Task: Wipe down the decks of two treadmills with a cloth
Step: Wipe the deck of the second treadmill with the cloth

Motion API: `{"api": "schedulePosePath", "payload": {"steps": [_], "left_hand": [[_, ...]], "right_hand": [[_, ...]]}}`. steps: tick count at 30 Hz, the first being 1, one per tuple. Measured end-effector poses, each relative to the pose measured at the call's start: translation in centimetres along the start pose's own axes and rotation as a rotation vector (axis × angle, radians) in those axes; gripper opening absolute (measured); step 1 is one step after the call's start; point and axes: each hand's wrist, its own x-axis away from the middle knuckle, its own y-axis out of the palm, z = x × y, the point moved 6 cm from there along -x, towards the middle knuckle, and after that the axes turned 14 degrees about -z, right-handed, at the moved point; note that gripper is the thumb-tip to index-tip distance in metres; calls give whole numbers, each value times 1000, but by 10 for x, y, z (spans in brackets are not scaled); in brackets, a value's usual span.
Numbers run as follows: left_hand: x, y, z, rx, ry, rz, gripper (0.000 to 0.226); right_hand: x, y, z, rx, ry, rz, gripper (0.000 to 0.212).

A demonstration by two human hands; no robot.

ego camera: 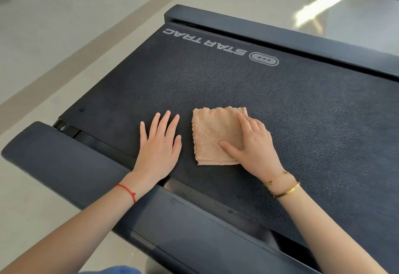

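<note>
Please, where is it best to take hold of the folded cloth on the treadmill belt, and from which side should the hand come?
Probably the cloth is best pinched at its near left corner, coming from the left. It lies flat and folded on the belt, and the right hand presses its right part, so the left and far edges are free. The left hand lies flat beside it, apart.

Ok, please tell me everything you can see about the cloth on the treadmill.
The cloth is a small peach-coloured towel that looks like soft, fluffy terry or microfibre. It is folded into a rough square of several layers, with wavy edges. It lies flat on the black textured treadmill belt, near the end of the deck and below the printed STAR TRAC logo. The right hand presses on its right part with spread fingers. The left hand lies flat on the belt beside it, not touching it.
</note>
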Motion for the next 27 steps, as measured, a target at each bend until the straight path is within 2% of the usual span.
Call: {"api": "schedulePosePath", "payload": {"steps": [6, 16, 27], "left_hand": [[-1, 2, 0, -5, -2, -4, 58], [0, -1, -1, 40, 1, 3, 55], [26, -24, -14, 168, 5, 86, 41]], "right_hand": [[1, -2, -11, 43, -24, 65, 77], [-8, 2, -14, -208, -22, 35, 24], [-4, -6, -45, -295, -99, 24, 18]]}}
